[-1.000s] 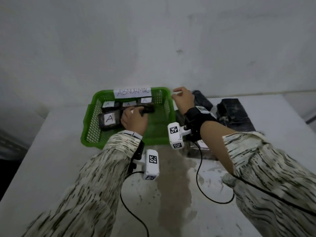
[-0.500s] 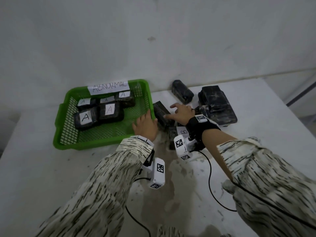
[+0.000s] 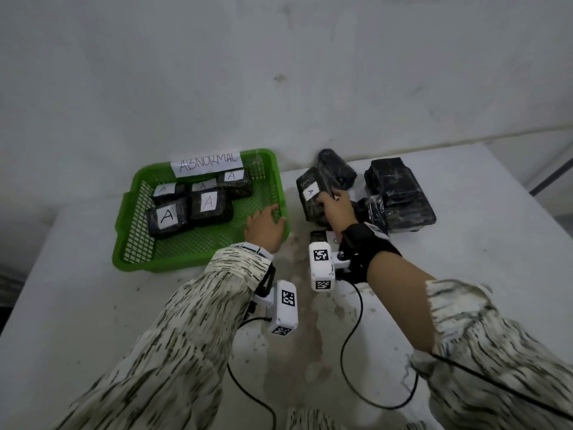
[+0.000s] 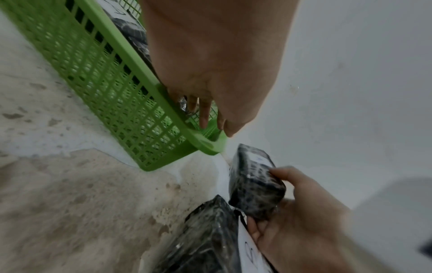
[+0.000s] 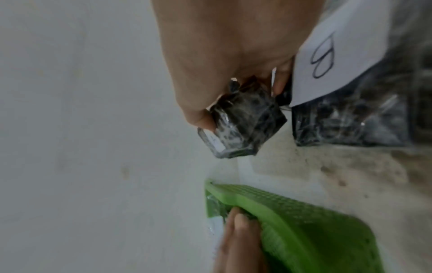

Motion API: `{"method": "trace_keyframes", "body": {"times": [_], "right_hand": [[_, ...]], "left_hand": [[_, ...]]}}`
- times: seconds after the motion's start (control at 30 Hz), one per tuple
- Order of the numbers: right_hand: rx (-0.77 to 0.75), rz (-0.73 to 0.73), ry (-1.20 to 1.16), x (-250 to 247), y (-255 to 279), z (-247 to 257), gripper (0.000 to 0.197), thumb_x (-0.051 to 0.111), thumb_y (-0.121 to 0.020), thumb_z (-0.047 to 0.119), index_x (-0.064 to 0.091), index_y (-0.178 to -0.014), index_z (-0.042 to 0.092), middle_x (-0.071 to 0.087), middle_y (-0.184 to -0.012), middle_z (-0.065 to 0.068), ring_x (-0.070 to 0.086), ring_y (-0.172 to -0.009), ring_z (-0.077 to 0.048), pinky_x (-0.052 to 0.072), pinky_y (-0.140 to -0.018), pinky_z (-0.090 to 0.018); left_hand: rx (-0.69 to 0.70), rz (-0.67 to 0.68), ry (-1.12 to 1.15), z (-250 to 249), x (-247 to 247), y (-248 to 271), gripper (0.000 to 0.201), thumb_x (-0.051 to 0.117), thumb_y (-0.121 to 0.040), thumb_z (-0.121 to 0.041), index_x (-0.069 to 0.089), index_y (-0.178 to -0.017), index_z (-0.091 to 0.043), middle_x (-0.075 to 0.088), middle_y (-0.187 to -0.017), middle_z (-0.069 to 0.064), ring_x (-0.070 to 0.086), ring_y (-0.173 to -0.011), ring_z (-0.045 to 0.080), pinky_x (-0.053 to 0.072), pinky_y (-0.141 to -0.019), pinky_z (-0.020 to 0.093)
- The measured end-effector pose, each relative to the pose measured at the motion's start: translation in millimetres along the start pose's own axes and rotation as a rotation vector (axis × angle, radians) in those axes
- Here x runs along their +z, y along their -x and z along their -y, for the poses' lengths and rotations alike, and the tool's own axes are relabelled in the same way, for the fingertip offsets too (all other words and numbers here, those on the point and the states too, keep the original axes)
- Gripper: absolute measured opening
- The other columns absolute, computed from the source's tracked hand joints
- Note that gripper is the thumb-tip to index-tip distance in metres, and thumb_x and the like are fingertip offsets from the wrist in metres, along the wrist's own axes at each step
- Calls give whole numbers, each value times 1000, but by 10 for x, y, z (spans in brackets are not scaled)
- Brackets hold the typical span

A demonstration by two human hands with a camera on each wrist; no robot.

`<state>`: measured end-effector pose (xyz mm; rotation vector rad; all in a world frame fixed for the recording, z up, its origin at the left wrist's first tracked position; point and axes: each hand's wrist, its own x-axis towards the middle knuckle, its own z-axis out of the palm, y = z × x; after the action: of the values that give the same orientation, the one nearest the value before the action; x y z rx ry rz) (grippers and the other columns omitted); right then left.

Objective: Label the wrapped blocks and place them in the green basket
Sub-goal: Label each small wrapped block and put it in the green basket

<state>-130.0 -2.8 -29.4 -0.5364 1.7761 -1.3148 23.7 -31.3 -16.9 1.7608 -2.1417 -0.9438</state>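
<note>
The green basket stands at the left with several black wrapped blocks inside, each labelled "A". My left hand holds its right rim, fingers hanging inside the basket. Just right of the basket, my right hand grips a wrapped block with an "A" label, tilted and lifted off the table. The left wrist view shows that block in the right hand. The right wrist view shows the block, the basket and the left hand.
More wrapped blocks lie right of my right hand: a stack and one at the back by the wall. A block with a "B" label lies under my right wrist. An "ABNORMAL" sign hangs on the basket's back rim.
My left hand left a block in the basket and moved to the basket's right rim. My right hand came down onto the A-labelled block and now grips it, raised.
</note>
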Motion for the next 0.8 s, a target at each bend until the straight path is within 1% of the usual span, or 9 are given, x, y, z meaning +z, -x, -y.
{"method": "trace_keyframes", "body": {"times": [0.13,0.2,0.3,0.37,0.43,0.53,0.6,0.7,0.8], "right_hand": [[88,99,-356,-180,283,-36,7,49,-92,16,55,-94,17,57,-80,-3,54,-68,-17,41,-59,-26],[78,153,-440,-275,439,-44,16,44,-94,14,56,-84,18,55,-79,-3,52,-67,-16,40,-60,-28],[65,266,-531,-360,690,-29,22,40,-95,9,59,-86,16,59,-83,-4,54,-73,-16,44,-64,-25],[84,340,-510,-394,833,-16,23,39,-96,9,57,-83,16,60,-79,-2,53,-71,-13,45,-57,-20],[103,380,-454,-429,954,5,22,41,-94,10,58,-82,17,61,-75,1,53,-68,-12,43,-54,-20],[191,461,-454,-475,1074,-9,21,40,-91,10,59,-83,12,66,-73,-3,61,-64,-16,51,-59,-25],[234,522,-469,-481,1159,-8,21,38,-91,8,59,-91,8,69,-73,-6,65,-60,-18,55,-55,-25],[176,510,-342,-441,1232,-70,25,44,-93,12,61,-111,14,69,-96,-6,66,-76,-17,55,-63,-27],[144,428,-200,-414,1286,-195,33,57,-93,29,51,-125,22,59,-115,-6,64,-90,-23,54,-71,-40]], "left_hand": [[47,-74,171,-36,-66,108,34,44,-97,-24,52,-129,-18,48,-133,14,35,-129,31,30,-109,41],[98,-105,282,-74,-108,171,31,44,-97,-24,54,-125,-16,52,-129,12,42,-125,30,34,-106,42],[120,-70,468,-129,-161,303,31,43,-98,-26,51,-125,-14,55,-126,11,51,-116,26,41,-99,37],[112,-37,569,-163,-173,399,33,43,-98,-28,46,-128,-13,54,-127,11,52,-115,26,41,-97,35],[77,-13,714,-168,-180,488,37,46,-96,-32,39,-129,-17,54,-128,12,55,-114,27,43,-100,43],[-6,35,955,-104,-175,634,41,55,-91,-34,35,-126,-23,56,-122,12,61,-103,25,52,-84,38],[-22,53,1000,-36,-145,729,46,61,-88,-26,39,-127,-18,53,-127,15,60,-106,27,52,-82,35],[-53,37,1084,67,-119,866,40,62,-87,-12,45,-123,-11,53,-127,17,59,-103,26,51,-92,39],[-104,-26,1212,219,-91,977,40,59,-89,-8,41,-125,-10,59,-107,10,61,-86,18,52,-80,32]]}}
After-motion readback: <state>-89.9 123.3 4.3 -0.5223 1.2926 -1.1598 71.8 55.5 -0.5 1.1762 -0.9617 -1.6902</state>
